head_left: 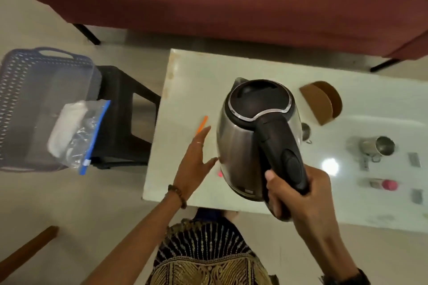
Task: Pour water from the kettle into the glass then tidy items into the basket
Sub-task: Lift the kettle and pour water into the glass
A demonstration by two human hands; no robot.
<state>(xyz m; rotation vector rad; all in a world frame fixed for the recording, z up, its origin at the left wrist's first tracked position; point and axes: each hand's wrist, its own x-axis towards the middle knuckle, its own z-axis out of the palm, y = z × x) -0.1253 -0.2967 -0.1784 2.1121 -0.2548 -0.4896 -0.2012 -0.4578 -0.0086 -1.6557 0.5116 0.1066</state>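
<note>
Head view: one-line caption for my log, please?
Right hand lifts the steel kettle by its handle above the white table; left hand open beside it.

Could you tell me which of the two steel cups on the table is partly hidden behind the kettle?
The smaller steel cup, peeking out beside the kettle; the larger steel cup stands fully visible farther right.

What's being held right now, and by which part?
The right hand grips the stainless steel electric kettle by its black handle. The left hand is open beside it, holding nothing.
</note>
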